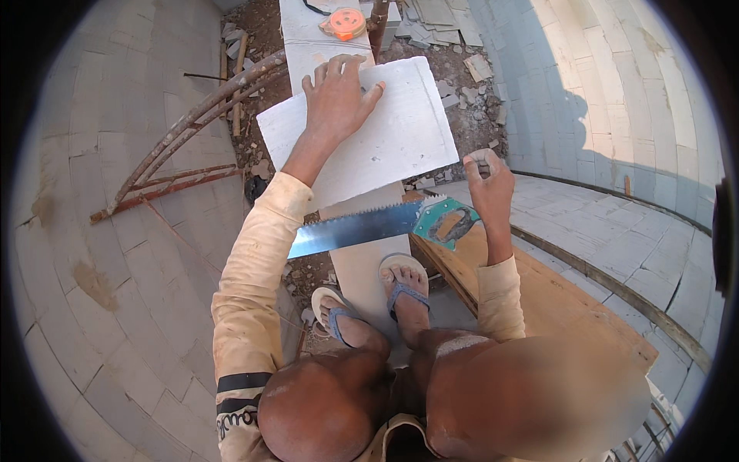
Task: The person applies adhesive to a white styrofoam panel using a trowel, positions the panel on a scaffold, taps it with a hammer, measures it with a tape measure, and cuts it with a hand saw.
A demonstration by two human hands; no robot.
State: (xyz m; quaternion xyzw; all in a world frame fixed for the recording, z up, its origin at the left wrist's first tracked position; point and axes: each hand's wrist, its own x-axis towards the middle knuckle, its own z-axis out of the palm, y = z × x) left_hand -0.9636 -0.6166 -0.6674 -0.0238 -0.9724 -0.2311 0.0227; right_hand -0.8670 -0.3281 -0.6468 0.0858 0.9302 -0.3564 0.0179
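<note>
A white lightweight block (400, 127) lies at a slant across a narrow pale plank (373, 266) in front of me. My left hand (336, 96) rests on its top with fingers spread toward the far edge. My right hand (490, 182) is just off the block's right corner, fingers curled in toward the thumb; anything inside them is too small to make out. Between the block and my feet lies a handsaw (362, 229), teeth facing the block, with its teal handle to the right, below my right hand. My left sleeve covers the blade's tip.
An orange tape measure (344, 24) lies on the plank's far end. Rusty curved metal tubing (192, 115) stands at left. A wooden board (539, 296) lies at right beside my sandalled feet (404, 289). Rubble (477, 100) covers the ground between pale block walls (115, 192).
</note>
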